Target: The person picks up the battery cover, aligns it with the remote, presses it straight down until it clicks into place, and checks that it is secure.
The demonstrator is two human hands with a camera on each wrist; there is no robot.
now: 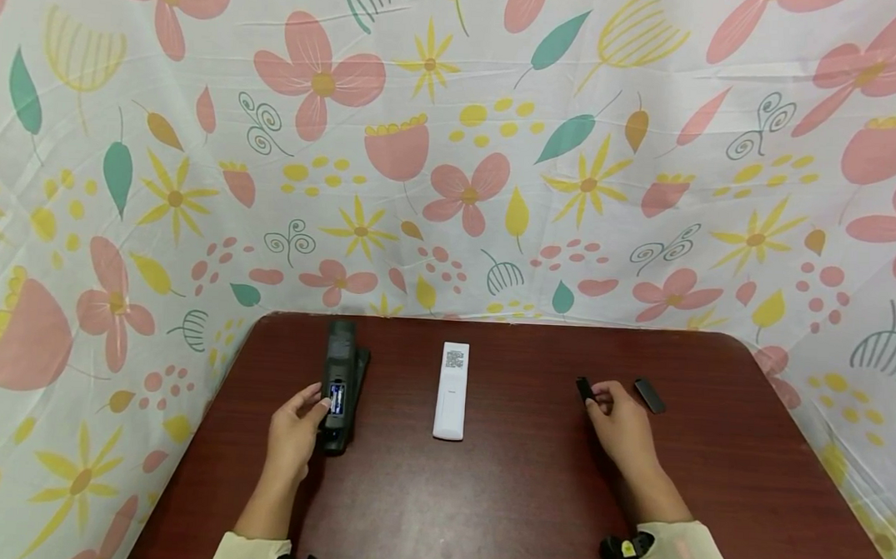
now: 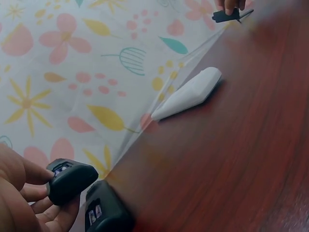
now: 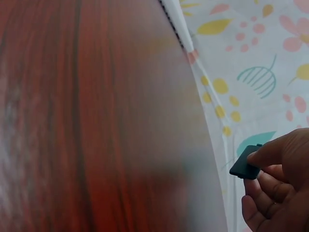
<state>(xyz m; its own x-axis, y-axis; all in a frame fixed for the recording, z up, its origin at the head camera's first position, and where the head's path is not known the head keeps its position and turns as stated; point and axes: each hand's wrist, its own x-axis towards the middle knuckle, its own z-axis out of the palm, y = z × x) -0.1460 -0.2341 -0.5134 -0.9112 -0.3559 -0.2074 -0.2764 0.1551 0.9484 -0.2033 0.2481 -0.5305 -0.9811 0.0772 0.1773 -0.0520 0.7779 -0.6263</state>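
My left hand grips a black remote control by its left side, raised off the table. Its battery compartment is uncovered, and batteries show inside. Partly hidden behind it is a second black remote, whose compartment is also bare with batteries in it. Over the right part of the table, my right hand pinches a small black battery cover between thumb and fingers. Another dark battery cover lies on the table just right of that hand.
A white remote control lies lengthwise mid-table, its label side up. Under everything is a dark red-brown wooden table with rounded far corners. Floral cloth hangs behind the table and along both sides.
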